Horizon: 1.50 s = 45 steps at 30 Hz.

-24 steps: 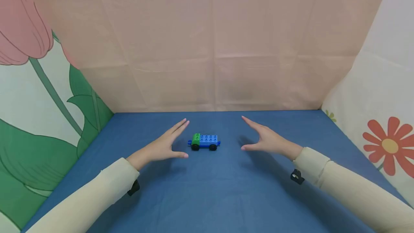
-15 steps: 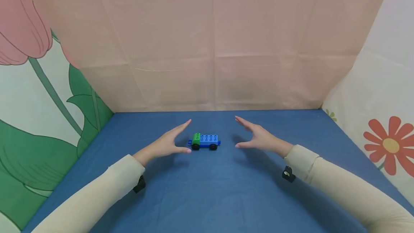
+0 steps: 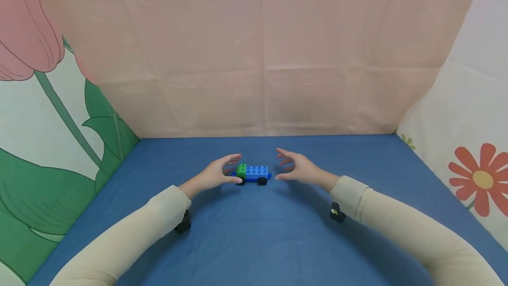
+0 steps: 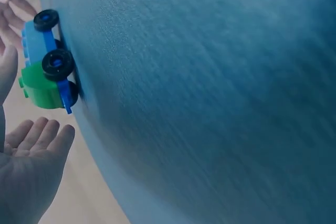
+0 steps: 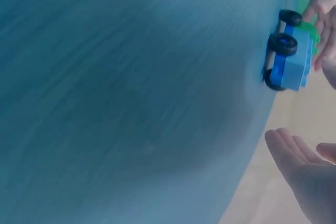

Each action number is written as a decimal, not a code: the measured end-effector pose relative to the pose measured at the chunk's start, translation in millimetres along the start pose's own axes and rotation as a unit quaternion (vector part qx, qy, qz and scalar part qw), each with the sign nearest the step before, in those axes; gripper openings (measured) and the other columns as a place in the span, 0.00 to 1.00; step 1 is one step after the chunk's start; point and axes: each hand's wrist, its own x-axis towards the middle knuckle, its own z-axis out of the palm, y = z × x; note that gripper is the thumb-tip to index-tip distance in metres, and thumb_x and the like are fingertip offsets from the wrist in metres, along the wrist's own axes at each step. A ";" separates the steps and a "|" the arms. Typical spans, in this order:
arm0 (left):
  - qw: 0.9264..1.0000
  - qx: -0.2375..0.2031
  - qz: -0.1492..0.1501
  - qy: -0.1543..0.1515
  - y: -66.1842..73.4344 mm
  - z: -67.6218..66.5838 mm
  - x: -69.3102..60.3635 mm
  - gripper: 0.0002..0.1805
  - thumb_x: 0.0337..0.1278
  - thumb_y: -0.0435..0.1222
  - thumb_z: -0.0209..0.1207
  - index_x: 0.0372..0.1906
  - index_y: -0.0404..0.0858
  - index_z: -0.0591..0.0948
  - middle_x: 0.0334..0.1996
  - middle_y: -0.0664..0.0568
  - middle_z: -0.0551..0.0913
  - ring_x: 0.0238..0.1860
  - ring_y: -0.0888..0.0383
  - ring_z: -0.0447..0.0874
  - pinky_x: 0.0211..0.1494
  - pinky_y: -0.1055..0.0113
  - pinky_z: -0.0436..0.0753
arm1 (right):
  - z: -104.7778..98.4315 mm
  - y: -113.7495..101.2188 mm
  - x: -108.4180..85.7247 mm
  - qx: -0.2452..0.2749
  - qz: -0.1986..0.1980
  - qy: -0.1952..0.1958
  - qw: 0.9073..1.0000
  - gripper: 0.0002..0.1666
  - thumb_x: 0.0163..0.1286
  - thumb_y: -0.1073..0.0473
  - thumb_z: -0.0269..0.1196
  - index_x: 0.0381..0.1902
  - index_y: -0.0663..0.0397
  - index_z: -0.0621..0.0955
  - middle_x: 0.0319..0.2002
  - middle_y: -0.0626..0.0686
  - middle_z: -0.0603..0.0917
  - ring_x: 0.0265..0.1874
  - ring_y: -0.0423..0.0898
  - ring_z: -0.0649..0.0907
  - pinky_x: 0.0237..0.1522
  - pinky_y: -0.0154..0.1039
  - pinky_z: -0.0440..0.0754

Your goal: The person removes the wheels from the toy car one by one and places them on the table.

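A small toy vehicle of blue and green bricks (image 3: pixel 256 172) stands on its black wheels on the blue cloth, green end to the left. The left hand (image 3: pixel 212 175) is at that green end, fingers and thumb spread apart; in the head view its thumb tip overlaps the near left wheel, and whether it touches cannot be told. In the left wrist view the green part (image 4: pixel 42 87) lies beyond the fingertips. Just off the blue end, the right hand (image 3: pixel 305 170) is spread with nothing in it; the right wrist view shows a gap to the blue body (image 5: pixel 297 61).
Blue cloth (image 3: pixel 246 242) covers the table. A plain pinkish sheet (image 3: pixel 262 56) hangs behind it. On the left stands a sheet with a tulip print (image 3: pixel 59 96), on the right a white one with a red flower (image 3: pixel 482 180). Dark wrist cameras hang under both cuffs.
Both hands have moved inward, the left one rightward and the right one leftward, closer to the vehicle's ends. Their fingers have bent slightly. The vehicle stands in nearly the same place.
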 end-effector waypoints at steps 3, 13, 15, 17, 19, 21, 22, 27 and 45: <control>1.000 0.001 -0.009 0.003 -1.0 2.8 4.0 0.42 0.56 0.39 0.67 0.73 0.38 0.60 0.73 0.45 0.63 0.73 0.46 0.60 0.70 0.48 0.66 | 6.6 -2.3 6.1 0.011 0.016 0.003 1.000 0.49 0.62 0.55 0.69 0.75 0.52 0.57 0.69 0.62 0.68 0.62 0.57 0.75 0.57 0.49 0.78; 0.999 0.027 -0.044 0.017 -1.2 8.5 14.9 0.32 0.56 0.39 0.67 0.66 0.40 0.72 0.67 0.47 0.72 0.68 0.46 0.68 0.66 0.50 0.72 | 25.6 -9.2 25.0 0.055 0.085 0.005 0.995 0.43 0.62 0.56 0.69 0.71 0.57 0.65 0.64 0.62 0.74 0.58 0.56 0.79 0.55 0.51 0.79; 0.998 0.039 -0.046 0.019 -0.8 8.8 16.2 0.30 0.57 0.39 0.67 0.65 0.40 0.73 0.66 0.46 0.72 0.68 0.46 0.69 0.65 0.49 0.72 | 29.0 -10.7 27.9 0.062 0.092 0.005 0.994 0.41 0.62 0.57 0.69 0.71 0.56 0.66 0.63 0.61 0.75 0.57 0.55 0.79 0.55 0.50 0.79; 0.997 0.050 -0.052 0.023 0.0 9.4 17.3 0.29 0.57 0.39 0.67 0.64 0.41 0.75 0.65 0.46 0.74 0.67 0.46 0.70 0.65 0.48 0.72 | 32.1 -11.5 30.7 0.064 0.094 0.007 0.993 0.39 0.62 0.58 0.69 0.69 0.56 0.68 0.62 0.61 0.76 0.56 0.54 0.80 0.54 0.49 0.79; 0.996 0.060 -0.055 0.026 0.8 9.7 18.3 0.27 0.57 0.39 0.67 0.63 0.42 0.76 0.63 0.46 0.76 0.66 0.46 0.71 0.65 0.47 0.71 | 34.5 -12.9 32.1 0.066 0.098 0.010 0.993 0.36 0.62 0.59 0.69 0.68 0.56 0.70 0.62 0.60 0.76 0.56 0.53 0.80 0.54 0.48 0.80; 0.996 0.067 -0.061 0.029 1.6 10.2 19.3 0.26 0.57 0.40 0.67 0.61 0.42 0.77 0.61 0.46 0.78 0.65 0.46 0.73 0.65 0.47 0.71 | 36.0 -13.2 33.4 0.064 0.101 0.015 0.993 0.33 0.62 0.59 0.69 0.65 0.55 0.73 0.60 0.59 0.78 0.55 0.52 0.81 0.53 0.48 0.80; 0.995 0.068 -0.063 0.031 1.8 10.4 19.8 0.25 0.57 0.40 0.67 0.60 0.43 0.78 0.60 0.47 0.79 0.64 0.47 0.73 0.65 0.48 0.71 | 36.4 -13.5 33.7 0.063 0.103 0.018 0.993 0.31 0.62 0.59 0.69 0.63 0.55 0.75 0.60 0.58 0.78 0.54 0.52 0.81 0.53 0.47 0.80; 0.995 0.065 -0.070 0.036 2.9 10.5 21.3 0.24 0.57 0.40 0.67 0.59 0.43 0.79 0.57 0.48 0.80 0.62 0.48 0.75 0.64 0.48 0.73 | 36.2 -12.0 35.4 0.049 0.103 0.034 0.993 0.23 0.61 0.57 0.70 0.55 0.53 0.82 0.52 0.54 0.83 0.49 0.48 0.82 0.51 0.45 0.80; 0.999 0.019 -0.042 0.021 37.4 -2.2 27.8 0.24 0.61 0.44 0.64 0.61 0.44 0.77 0.57 0.48 0.80 0.56 0.51 0.78 0.57 0.54 0.78 | -8.7 -37.9 32.1 0.078 0.109 0.059 0.989 0.22 0.62 0.52 0.69 0.53 0.54 0.83 0.47 0.53 0.85 0.44 0.47 0.81 0.53 0.47 0.78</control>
